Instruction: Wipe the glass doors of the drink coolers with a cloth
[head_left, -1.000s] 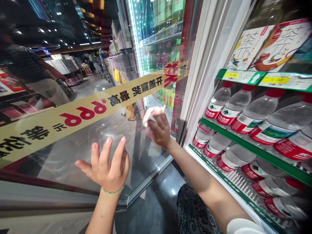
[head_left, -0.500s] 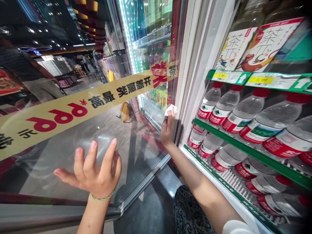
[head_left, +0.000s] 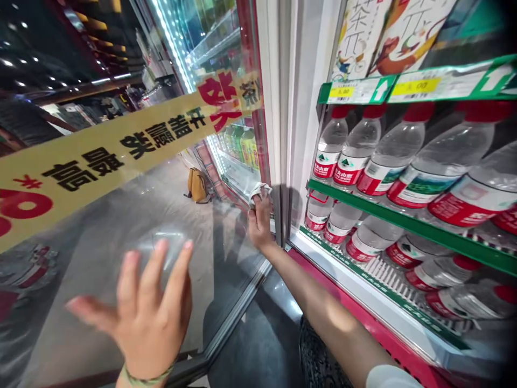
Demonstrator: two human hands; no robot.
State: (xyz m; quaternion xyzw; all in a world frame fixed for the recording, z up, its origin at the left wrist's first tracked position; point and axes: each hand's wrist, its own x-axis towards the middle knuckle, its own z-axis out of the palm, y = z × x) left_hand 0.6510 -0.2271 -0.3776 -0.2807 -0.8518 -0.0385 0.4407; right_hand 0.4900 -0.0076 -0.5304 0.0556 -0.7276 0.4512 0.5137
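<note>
My right hand (head_left: 260, 220) grips a crumpled white cloth (head_left: 258, 192) and presses it to the glass door (head_left: 177, 302), close to the white upright frame (head_left: 275, 108). My left hand (head_left: 149, 312) is raised in front of the glass with fingers spread and nothing in it; whether it touches the pane I cannot tell. A green band circles the left wrist. Across the glass runs a yellow strip (head_left: 92, 126) with mirrored black and red characters.
To the right, the fridge shelves hold several red-capped water bottles (head_left: 432, 172) behind a green rail (head_left: 404, 231), with price tags (head_left: 355, 91) above. Through the glass I see a yellow backpack (head_left: 197, 185) on the floor and a lit drinks shelf (head_left: 238, 156).
The view has shifted, with the yellow strip now further left. My right hand and the cloth sit lower along the glass. My left hand's fingers point more upright.
</note>
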